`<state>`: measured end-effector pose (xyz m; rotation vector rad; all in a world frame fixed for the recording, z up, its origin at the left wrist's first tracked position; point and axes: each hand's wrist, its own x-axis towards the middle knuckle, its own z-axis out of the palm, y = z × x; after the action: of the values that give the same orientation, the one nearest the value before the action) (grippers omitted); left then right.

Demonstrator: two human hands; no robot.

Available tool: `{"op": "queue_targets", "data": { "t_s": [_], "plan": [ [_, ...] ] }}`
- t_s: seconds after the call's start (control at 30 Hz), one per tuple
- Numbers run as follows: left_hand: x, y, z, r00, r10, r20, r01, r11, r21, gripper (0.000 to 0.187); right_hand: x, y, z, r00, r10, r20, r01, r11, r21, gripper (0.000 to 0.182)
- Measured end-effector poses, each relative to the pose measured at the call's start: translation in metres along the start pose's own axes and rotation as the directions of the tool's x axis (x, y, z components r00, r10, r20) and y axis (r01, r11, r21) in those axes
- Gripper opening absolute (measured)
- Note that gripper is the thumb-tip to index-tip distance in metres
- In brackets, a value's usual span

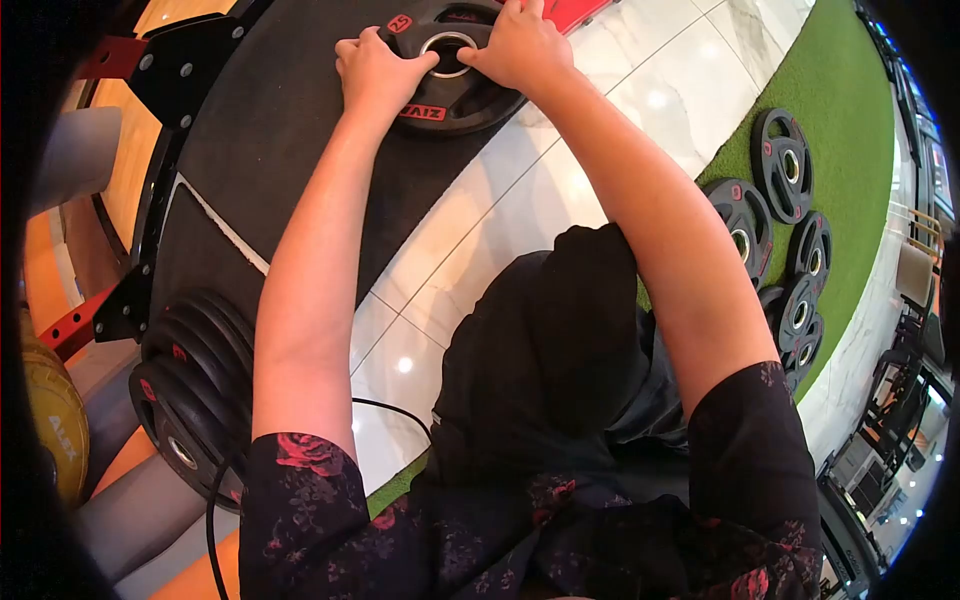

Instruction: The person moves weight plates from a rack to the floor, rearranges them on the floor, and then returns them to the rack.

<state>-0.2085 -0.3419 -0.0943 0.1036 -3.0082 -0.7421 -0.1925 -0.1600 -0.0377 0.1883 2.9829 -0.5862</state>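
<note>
A black weight plate (478, 98) with a steel-ringed centre hole lies at the top of the view, over the dark mat. It carries a red "25" mark and a red label that reads upside down. My left hand (380, 75) grips the plate's left side, its thumb reaching to the centre ring. On the other side, my right hand (522, 48) holds the plate with its thumb at the ring's right edge. The fingertips of my right hand are partly cut off by the frame's top.
Several black plates (783, 165) lie on the green turf (845, 130) at right. More plates (195, 385) stand stacked at lower left, near a yellow plate (55, 425). A black and red rack frame (190, 55) borders the dark mat (270, 130). Pale tiles (480, 215) run between mat and turf.
</note>
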Motion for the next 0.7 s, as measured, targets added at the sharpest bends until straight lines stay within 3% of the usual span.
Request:
{"op": "queue_targets", "data": {
  "t_s": [0.03, 0.1, 0.3, 0.43, 0.5, 0.57, 0.6, 0.7],
  "plan": [
    [-0.002, -0.002, 0.005, 0.997, 0.037, -0.075, -0.039, 0.999, -0.037, 0.097, -0.003, 0.000, 0.003, 1.000, -0.001, 0.003, 0.001, 1.000, -0.001, 0.080],
    [-0.003, -0.001, 0.007, 0.997, 0.031, -0.075, -0.036, 0.997, -0.068, 0.095, -0.008, 0.000, 0.006, 0.997, -0.012, -0.082, 0.014, 1.000, 0.025, 0.080],
    [-0.009, 0.002, 0.003, 0.996, 0.050, -0.073, -0.051, 0.998, -0.024, 0.094, 0.005, 0.010, 0.019, 1.000, 0.010, -0.023, -0.009, 0.999, 0.051, 0.088],
    [-0.004, 0.057, -0.005, 0.974, 0.207, -0.092, -0.213, 0.976, -0.052, 0.103, -0.006, 0.054, -0.013, 0.981, -0.005, -0.192, -0.002, 0.999, -0.033, 0.095],
    [0.001, 0.094, 0.004, 0.945, 0.310, -0.109, -0.321, 0.942, -0.100, 0.101, -0.028, 0.078, -0.062, 0.994, 0.100, -0.037, -0.096, 0.992, 0.081, 0.101],
    [0.000, 0.137, 0.015, 0.862, 0.481, -0.159, -0.492, 0.869, -0.043, 0.099, -0.038, 0.129, -0.077, 0.983, 0.177, -0.048, -0.178, 0.984, -0.014, 0.102],
    [-0.035, 0.183, -0.004, 0.896, 0.425, -0.126, -0.439, 0.891, -0.114, 0.085, -0.047, 0.159, -0.082, 0.973, 0.212, -0.096, -0.215, 0.976, -0.020, 0.104],
    [-0.069, 0.256, 0.010, 0.871, 0.485, 0.084, -0.428, 0.831, -0.354, 0.083, -0.096, 0.227, -0.112, 0.931, 0.303, -0.202, -0.328, 0.939, -0.105, 0.098]
  ]
}}
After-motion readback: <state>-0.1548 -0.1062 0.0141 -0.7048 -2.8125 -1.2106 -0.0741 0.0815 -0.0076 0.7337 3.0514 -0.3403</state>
